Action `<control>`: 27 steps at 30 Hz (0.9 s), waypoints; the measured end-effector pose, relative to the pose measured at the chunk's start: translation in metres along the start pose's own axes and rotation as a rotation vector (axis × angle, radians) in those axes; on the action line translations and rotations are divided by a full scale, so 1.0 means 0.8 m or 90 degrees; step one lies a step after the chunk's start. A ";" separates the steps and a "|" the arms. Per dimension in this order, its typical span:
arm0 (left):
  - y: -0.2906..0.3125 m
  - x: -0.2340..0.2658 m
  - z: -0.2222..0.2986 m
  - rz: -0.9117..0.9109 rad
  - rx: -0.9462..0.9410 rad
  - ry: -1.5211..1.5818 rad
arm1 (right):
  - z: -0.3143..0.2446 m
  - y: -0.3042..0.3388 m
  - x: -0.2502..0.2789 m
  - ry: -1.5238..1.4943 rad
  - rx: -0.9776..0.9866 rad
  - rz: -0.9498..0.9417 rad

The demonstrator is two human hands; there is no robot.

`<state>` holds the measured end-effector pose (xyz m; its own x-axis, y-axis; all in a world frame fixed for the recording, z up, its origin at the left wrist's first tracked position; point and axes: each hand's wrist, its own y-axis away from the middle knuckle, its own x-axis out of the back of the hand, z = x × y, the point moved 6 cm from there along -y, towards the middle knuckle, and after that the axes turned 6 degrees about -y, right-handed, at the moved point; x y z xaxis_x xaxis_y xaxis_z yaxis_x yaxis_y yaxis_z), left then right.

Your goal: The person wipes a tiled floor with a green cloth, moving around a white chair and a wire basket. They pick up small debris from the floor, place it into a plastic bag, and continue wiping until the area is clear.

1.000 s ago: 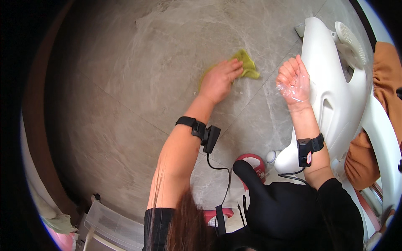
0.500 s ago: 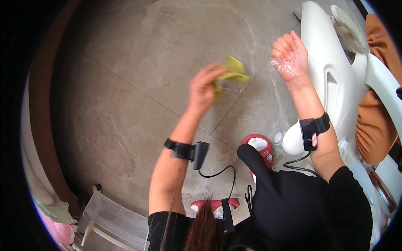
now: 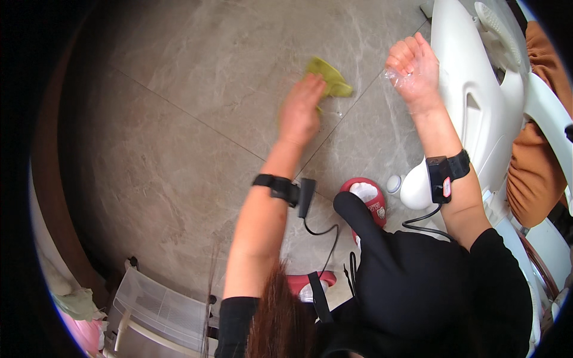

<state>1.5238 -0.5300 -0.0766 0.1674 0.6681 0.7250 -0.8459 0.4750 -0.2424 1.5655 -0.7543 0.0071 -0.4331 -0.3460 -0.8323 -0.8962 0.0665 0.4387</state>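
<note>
My left hand (image 3: 303,107) is over a yellow-green cloth (image 3: 333,82), fingers on it and slightly blurred. The cloth appears to lie against the grey tiled floor, partly hidden beneath the hand. A small shiny bit (image 3: 339,114) lies on the floor just beside the cloth. My right hand (image 3: 418,71) is raised at the upper right with its fingers curled in. Crinkled clear plastic film (image 3: 399,76) shows in its palm and over the wrist side. That hand is closest to a large white moulded plastic piece (image 3: 456,77).
Brown cushions (image 3: 534,179) lie beyond the white piece at the right. A round white cap-like object (image 3: 394,184) is near my red slipper (image 3: 376,200). At the lower left stands a clear plastic bin on a frame (image 3: 158,307). Dark wooden trim (image 3: 57,197) runs along the left.
My left hand has moved forward and a little right, going from holding the cloth up to lying over it at the floor. The right hand has barely shifted.
</note>
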 end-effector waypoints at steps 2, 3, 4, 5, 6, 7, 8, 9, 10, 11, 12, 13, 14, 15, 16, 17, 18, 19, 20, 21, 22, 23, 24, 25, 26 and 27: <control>-0.003 -0.023 0.033 -0.075 0.025 0.068 | 0.004 0.000 -0.006 -0.011 -0.024 -0.048; -0.002 -0.029 0.049 -0.098 0.028 0.101 | 0.004 0.002 -0.006 -0.021 -0.037 -0.056; -0.001 -0.034 0.058 -0.146 0.041 0.126 | 0.001 0.004 -0.004 -0.011 -0.023 -0.058; -0.001 -0.034 0.059 -0.190 0.061 0.158 | -0.004 0.005 -0.002 -0.002 -0.011 -0.052; -0.004 -0.024 0.058 -0.145 0.076 0.260 | -0.008 0.008 -0.006 0.000 -0.016 -0.105; -0.004 -0.018 0.053 -0.153 0.109 0.346 | -0.015 0.008 -0.001 0.003 0.001 -0.078; -0.005 -0.015 0.044 -0.168 0.163 0.431 | -0.019 0.008 -0.002 -0.001 -0.001 -0.102; -0.006 -0.006 0.044 -0.175 0.117 0.375 | -0.023 0.010 -0.002 -0.006 -0.002 -0.124; -0.006 -0.003 0.049 -0.230 0.031 0.265 | -0.026 0.010 0.000 0.003 0.002 -0.119; -0.005 -0.004 0.054 -0.279 -0.055 0.153 | -0.026 0.009 0.002 0.013 0.004 -0.115; -0.004 -0.004 0.061 -0.305 -0.157 0.031 | -0.025 0.008 0.003 0.024 0.004 -0.119; -0.003 -0.006 0.063 -0.316 -0.194 -0.024 | -0.020 0.008 0.003 0.019 -0.004 -0.119; -0.006 -0.006 0.062 -0.294 -0.177 -0.020 | -0.015 0.007 0.003 0.014 -0.011 -0.119; -0.006 -0.007 0.064 -0.281 -0.174 -0.007 | -0.009 0.007 0.002 0.007 -0.017 -0.119; -0.006 -0.008 0.065 -0.250 -0.168 0.003 | -0.004 0.008 0.002 0.019 -0.014 -0.107; -0.002 -0.012 0.068 -0.256 -0.153 0.020 | -0.001 0.010 0.000 0.033 -0.011 -0.096; 0.004 -0.016 0.070 -0.239 -0.138 0.031 | 0.000 0.011 -0.002 0.048 -0.006 -0.088; 0.014 -0.020 0.070 -0.242 -0.113 0.039 | 0.001 0.013 -0.008 0.056 -0.004 -0.101; 0.023 -0.017 0.074 -0.187 -0.122 0.034 | 0.000 0.015 -0.013 0.063 0.000 -0.114; 0.037 -0.015 0.077 -0.151 -0.122 0.025 | -0.001 0.018 -0.019 0.071 0.005 -0.127; 0.052 -0.015 0.080 -0.134 -0.116 0.010 | -0.004 0.020 -0.022 0.083 0.018 -0.123; 0.069 -0.013 0.084 -0.120 -0.117 -0.001 | -0.006 0.022 -0.026 0.094 0.030 -0.119; 0.083 -0.010 0.086 -0.107 -0.100 -0.004 | -0.006 0.023 -0.029 0.104 0.041 -0.117; 0.096 -0.007 0.087 -0.108 -0.086 -0.009 | -0.006 0.025 -0.030 0.119 0.049 -0.105; 0.107 -0.003 0.089 -0.110 -0.072 -0.014 | -0.004 0.027 -0.029 0.132 0.055 -0.090; 0.116 0.001 0.086 -0.117 -0.015 -0.001 | -0.002 0.028 -0.028 0.145 0.062 -0.076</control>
<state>1.4111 -0.5245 -0.0540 0.3170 0.5679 0.7596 -0.7890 0.6024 -0.1210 1.5551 -0.7466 0.0365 -0.3014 -0.5581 -0.7731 -0.9493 0.0993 0.2984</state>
